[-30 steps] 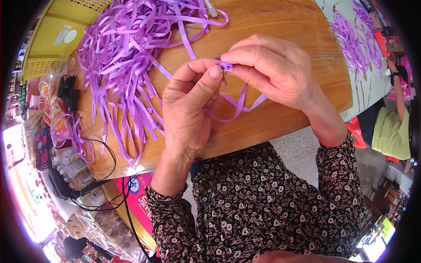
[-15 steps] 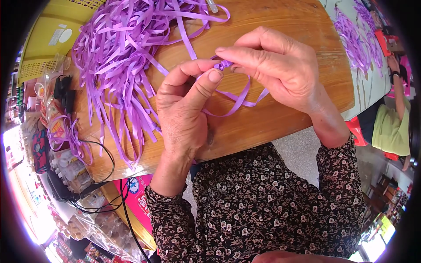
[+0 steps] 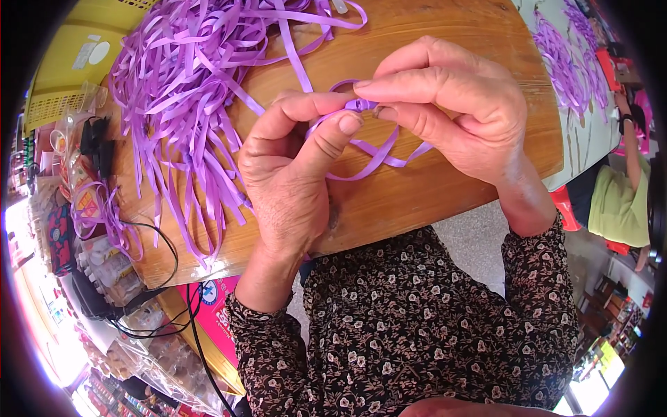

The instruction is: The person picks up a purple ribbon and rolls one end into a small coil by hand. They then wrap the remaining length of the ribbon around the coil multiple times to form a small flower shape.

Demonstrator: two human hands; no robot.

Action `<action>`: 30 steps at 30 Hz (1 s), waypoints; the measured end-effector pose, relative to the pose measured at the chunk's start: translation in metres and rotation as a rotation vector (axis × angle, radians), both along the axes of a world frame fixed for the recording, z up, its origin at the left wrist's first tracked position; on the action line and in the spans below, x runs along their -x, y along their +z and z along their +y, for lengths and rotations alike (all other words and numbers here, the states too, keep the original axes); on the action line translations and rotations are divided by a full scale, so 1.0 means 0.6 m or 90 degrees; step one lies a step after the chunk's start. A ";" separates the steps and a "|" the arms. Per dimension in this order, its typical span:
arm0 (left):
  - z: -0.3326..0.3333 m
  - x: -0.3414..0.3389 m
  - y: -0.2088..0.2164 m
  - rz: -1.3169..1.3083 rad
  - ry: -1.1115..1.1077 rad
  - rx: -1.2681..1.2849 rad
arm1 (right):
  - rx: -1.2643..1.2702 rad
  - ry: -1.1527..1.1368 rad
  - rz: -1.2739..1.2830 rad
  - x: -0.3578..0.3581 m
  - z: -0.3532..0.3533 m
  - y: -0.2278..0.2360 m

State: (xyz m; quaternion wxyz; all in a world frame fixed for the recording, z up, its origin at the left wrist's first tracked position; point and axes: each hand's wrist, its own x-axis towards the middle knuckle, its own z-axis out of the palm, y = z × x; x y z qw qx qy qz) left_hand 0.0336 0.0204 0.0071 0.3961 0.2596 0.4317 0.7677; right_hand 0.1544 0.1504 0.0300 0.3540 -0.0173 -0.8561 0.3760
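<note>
Head view: a brown, wood-grained tabletop spreads under both bare hands. Above its middle, short of the near edge, a narrow, flat purple ribbon is bunched into a small knot-like twist between the fingertips. The left hand has its thumb and index finger clamped on the twist from the left side. The right hand meets it from the right, index tip above and thumb tip below, those two tips slightly apart at the front; whether its fingers grip the ribbon cannot be told. Looped lengths of ribbon hang below and behind the hands, toward the near edge.

A large tangled heap of flat purple ribbons covers the tabletop's far left corner, its loose ends trailing toward the near left corner. A yellow plastic basket with perforated sides stands by the left edge. Past the right edge, more purple ribbon bundles lie on a white table.
</note>
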 end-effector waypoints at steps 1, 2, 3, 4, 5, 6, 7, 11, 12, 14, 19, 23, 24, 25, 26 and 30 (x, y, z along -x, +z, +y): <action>0.000 0.002 -0.003 -0.001 0.001 0.001 | -0.003 0.003 -0.007 0.000 -0.001 0.001; 0.000 0.004 -0.005 0.019 0.009 0.009 | -0.004 0.003 -0.007 0.000 -0.003 0.001; -0.001 0.005 -0.007 0.038 0.016 0.017 | 0.045 -0.013 -0.001 0.001 -0.007 0.001; -0.002 0.005 -0.006 0.037 0.016 0.017 | 0.094 -0.029 0.006 0.002 -0.009 0.001; -0.002 0.005 -0.005 0.032 0.012 0.017 | 0.094 -0.029 0.005 0.002 -0.007 0.002; -0.002 0.006 -0.004 0.027 0.007 0.017 | 0.061 -0.013 0.006 0.002 -0.004 0.002; -0.001 0.004 -0.002 0.026 0.008 0.017 | 0.029 0.003 0.007 0.002 -0.002 0.002; 0.001 -0.001 0.002 0.041 0.027 0.002 | 0.047 0.003 0.000 0.000 -0.005 0.001; 0.000 0.000 0.001 0.033 0.027 -0.003 | 0.026 0.002 0.004 -0.001 -0.005 0.003; -0.003 0.004 -0.002 0.044 0.027 0.004 | 0.006 0.000 0.007 -0.001 -0.005 0.004; -0.001 0.000 0.000 0.095 0.037 0.007 | -0.041 -0.013 -0.009 -0.004 -0.009 0.007; -0.002 0.001 -0.005 0.203 0.050 -0.001 | -0.037 -0.014 -0.017 -0.006 -0.011 0.008; -0.003 0.002 -0.006 0.236 0.055 -0.003 | -0.042 -0.011 -0.019 -0.007 -0.011 0.009; -0.003 0.004 -0.008 0.236 0.054 -0.002 | -0.048 -0.009 -0.021 -0.008 -0.011 0.009; -0.002 0.005 -0.011 0.275 0.069 -0.016 | -0.047 -0.010 -0.022 -0.009 -0.010 0.010; -0.002 0.006 -0.015 0.380 0.108 -0.045 | -0.040 0.021 0.002 -0.009 -0.004 0.011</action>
